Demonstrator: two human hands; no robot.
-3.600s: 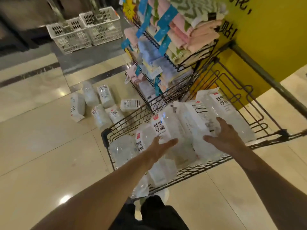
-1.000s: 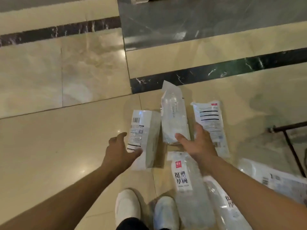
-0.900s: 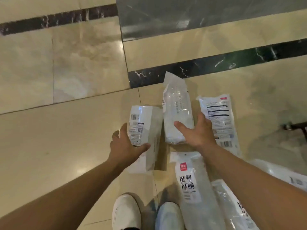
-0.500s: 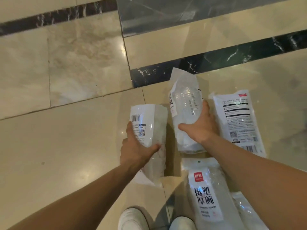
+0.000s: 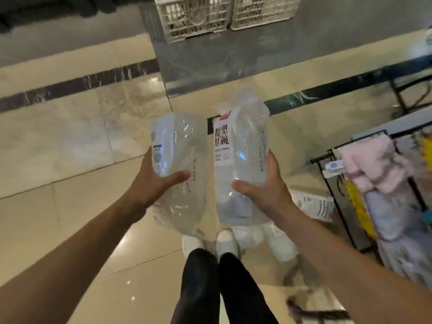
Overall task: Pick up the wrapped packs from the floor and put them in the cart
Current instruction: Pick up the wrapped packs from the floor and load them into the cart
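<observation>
Step in hand, as I judge it: the carry. Two packs are lifted; the drop into the cart is not yet done.

Landmark: my white shoes (image 5: 210, 243).

- Right of the shoes, on the floor: two more white packs (image 5: 264, 239), partly behind my right forearm. Farther right, a flat pack (image 5: 314, 205), printed side up, beside the rack's foot.
- Above the shoes, left: my left hand (image 5: 155, 181) wraps the clear pack (image 5: 180, 169), thumb across its front, fingers hidden behind.
- Above the shoes, right: my right hand (image 5: 263, 185) clasps the labelled pack (image 5: 240, 160) the same way. The two packs sit just beside each other, both upright and clear of the floor.
- Right of the shoes, farther: a wire rack (image 5: 378, 183) of folded cloths, blurred.
- Far beyond the shoes: two white crates (image 5: 229, 15), cut off at the top edge.

Next move calls for turning to find the cart; I cannot make it out here. The dark bars at lower right may belong to it, but are too blurred to tell.
</observation>
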